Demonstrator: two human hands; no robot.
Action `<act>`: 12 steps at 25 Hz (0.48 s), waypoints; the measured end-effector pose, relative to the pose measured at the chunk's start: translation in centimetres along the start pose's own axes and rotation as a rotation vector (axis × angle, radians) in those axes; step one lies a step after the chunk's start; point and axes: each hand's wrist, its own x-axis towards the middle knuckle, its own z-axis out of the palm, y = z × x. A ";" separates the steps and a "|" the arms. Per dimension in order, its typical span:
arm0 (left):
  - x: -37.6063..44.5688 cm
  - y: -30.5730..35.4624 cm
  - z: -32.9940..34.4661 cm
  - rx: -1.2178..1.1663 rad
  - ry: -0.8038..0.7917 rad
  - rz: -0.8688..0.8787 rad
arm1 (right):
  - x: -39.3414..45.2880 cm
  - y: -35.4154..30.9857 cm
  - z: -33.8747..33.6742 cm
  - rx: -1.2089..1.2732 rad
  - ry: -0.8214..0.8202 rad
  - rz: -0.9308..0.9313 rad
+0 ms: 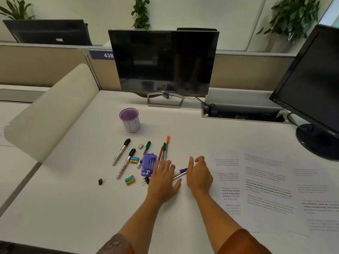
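Where the white desk (73, 198) extends to the far left, a small black binder clip (102, 181) lies alone. To its right are two black-capped silver markers (121, 152), two yellow-and-blue erasers (130, 180) and a purple plastic stapler (149, 165). The left hand (163, 180) lies flat, fingers straight and spread, thumb touching the silver-bodied, purple-capped pens (180, 172), which rest on the desk between both hands. The right hand (199, 176) stands on edge just beside them, fingers extended, holding nothing. Printed paper sheets (266, 180) lie farther right.
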 end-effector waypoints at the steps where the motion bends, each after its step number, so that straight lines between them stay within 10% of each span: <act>1: 0.0 0.3 0.1 0.015 -0.030 0.028 | 0.2 0.0 -0.1 0.001 0.004 0.070; 12: 2.9 2.7 0.2 -0.084 -0.293 -0.014 | 1.8 0.5 1.1 0.070 -0.265 0.200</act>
